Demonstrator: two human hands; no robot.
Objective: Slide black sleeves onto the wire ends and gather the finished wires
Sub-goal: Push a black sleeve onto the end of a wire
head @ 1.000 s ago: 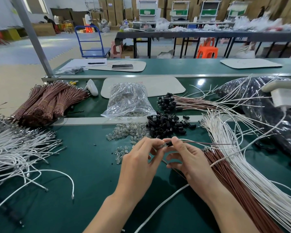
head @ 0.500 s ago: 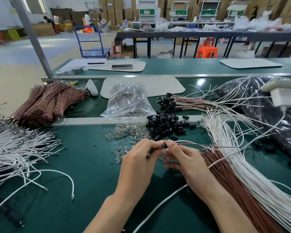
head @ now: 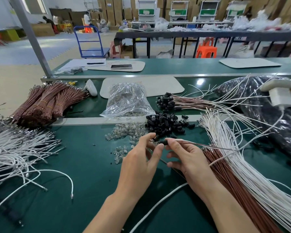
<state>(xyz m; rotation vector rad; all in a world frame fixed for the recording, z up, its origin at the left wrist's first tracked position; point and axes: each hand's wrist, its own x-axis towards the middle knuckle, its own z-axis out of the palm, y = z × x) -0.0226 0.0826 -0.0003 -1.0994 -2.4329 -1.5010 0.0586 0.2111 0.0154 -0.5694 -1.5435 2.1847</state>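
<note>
Head view. Logged left hand (head: 139,163) and right hand (head: 188,158) held just above table (head: 91,182), fingertips meeting. Noted right thumb and forefinger pinching sleeve (head: 163,142), with wire (head: 200,144) trailing off to the right across brown stock (head: 225,169) and white stock (head: 233,148). Noted left thumb and forefinger pinching wire at its tip, just left of sleeve. Could not tell depth of sleeve on wire — too small, partly hidden by fingertips.

Located loose sleeves (head: 165,125) heaped just beyond the hands, clear pieces (head: 126,132) beside them to the left, and finished wires (head: 183,102) farther back, capped ends pointing left.

Judged step as seating sleeve; release not yet made.

Judged risks:
1. Dropped sleeve, lost among loose sleeves or clear pieces. Cause: tiny part, fingertip-only grip.
2. Sleeve cocked on wire tip, or tip bent. Cause: push off the wire's axis.
3. Sleeve left half seated, later sliding off among finished wires. Cause: early release, with depth hard to see under fingertips.
4. Snag on carrying wire back — unsleeved strands dragged along. Cause: wire lying across both stocks.
</note>
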